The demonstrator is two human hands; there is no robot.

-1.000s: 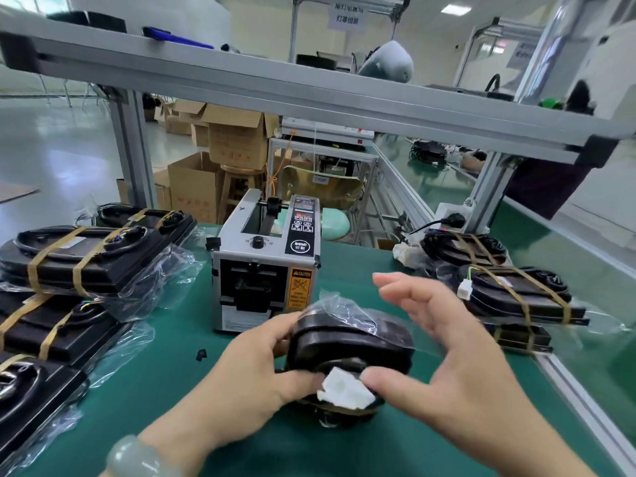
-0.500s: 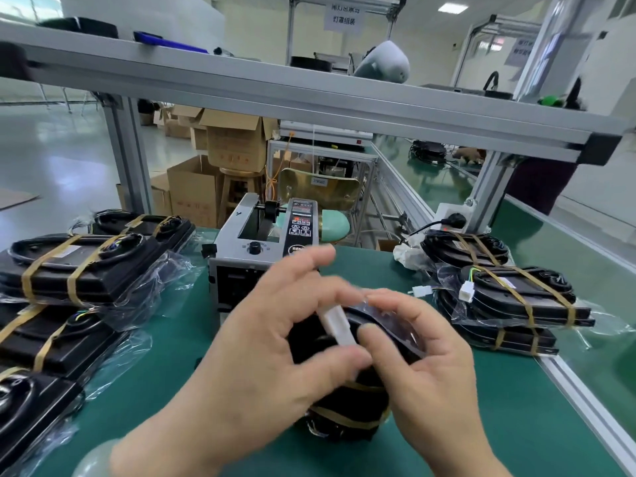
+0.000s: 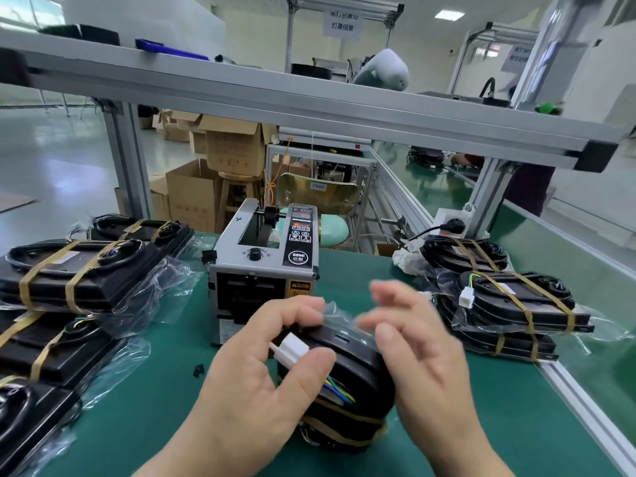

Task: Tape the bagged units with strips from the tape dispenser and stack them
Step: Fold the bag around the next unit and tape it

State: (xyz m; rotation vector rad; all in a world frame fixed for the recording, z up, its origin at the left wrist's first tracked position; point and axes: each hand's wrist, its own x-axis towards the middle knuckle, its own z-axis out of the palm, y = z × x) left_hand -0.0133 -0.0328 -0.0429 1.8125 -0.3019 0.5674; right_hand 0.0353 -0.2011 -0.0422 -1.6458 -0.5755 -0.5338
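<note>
Your left hand [image 3: 247, 380] pinches the white connector [image 3: 292, 349] on the bagged unit [image 3: 351, 383]; right hand [image 3: 420, 356] fingers spread. Tuck it flat before drawing a tape dispenser [image 3: 261, 270] strip.

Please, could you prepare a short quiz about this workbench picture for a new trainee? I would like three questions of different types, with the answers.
1. True or false: the left hand pinches the white connector.
2. Where is the tape dispenser? A: on the green table, behind the held unit. B: on the upper shelf. C: on the floor.
3. Short answer: what colour is the tape on the stacked units?
Key: 1 true; 2 A; 3 brown.
</note>
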